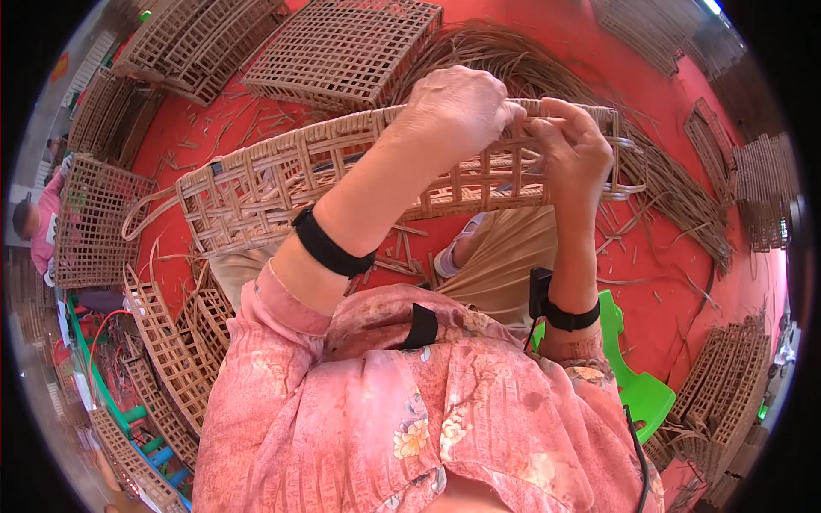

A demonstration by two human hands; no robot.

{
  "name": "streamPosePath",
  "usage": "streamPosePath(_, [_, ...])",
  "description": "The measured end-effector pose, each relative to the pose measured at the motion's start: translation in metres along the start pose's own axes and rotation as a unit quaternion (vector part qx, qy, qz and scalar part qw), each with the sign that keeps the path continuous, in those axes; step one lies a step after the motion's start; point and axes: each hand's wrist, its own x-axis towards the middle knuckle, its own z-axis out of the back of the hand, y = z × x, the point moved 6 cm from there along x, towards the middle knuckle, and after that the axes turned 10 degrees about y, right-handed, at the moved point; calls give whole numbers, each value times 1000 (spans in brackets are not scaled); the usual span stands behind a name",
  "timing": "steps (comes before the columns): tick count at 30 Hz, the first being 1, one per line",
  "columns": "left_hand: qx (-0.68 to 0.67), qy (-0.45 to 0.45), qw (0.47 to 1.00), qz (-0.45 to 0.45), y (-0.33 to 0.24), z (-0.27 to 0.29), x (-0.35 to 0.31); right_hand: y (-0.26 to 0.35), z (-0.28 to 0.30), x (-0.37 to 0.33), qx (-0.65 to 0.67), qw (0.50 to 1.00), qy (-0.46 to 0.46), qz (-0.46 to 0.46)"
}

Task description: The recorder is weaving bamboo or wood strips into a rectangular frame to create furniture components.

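Red floor [581, 34], basket [325, 137] part-hidden, right grip [577, 158] unclear

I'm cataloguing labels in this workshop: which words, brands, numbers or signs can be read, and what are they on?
No text can be quoted.
White patch on the pink-clad co-worker: too small to read.
Orange panel at the upper left edge: too small and blurred to tell whether it bears text.
Woven basket being handled: no lettering visible.

Wicker basket [457, 190] in work: one. Armbands [329, 246] [575, 321]: two. Green chair [643, 389]: one. Strip bundle [684, 212]: one.
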Motion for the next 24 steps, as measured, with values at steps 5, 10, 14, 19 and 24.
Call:
streamPosePath(5, [-101, -81, 991, -36, 2, 14, -4, 10, 56, -10, 21, 989, -136, 58])
streamPosePath(10, [-176, -95, 970, -142, -15, 19, 11, 40, 81, -18, 32, 984, -126, 120])
streamPosePath(14, [-308, 9, 925, -223, -42, 9, 20, 56, 69, -12, 82, 982, -97, 142])
streamPosePath(19, [-401, 60, 904, -136, -22, 7, 24, 49, 67, 1, 86, 983, -84, 136])
streamPosePath(24, [-361, 46, 928, -74, -8, 9, 17, 6, 68, 10, -39, 997, -64, 37])
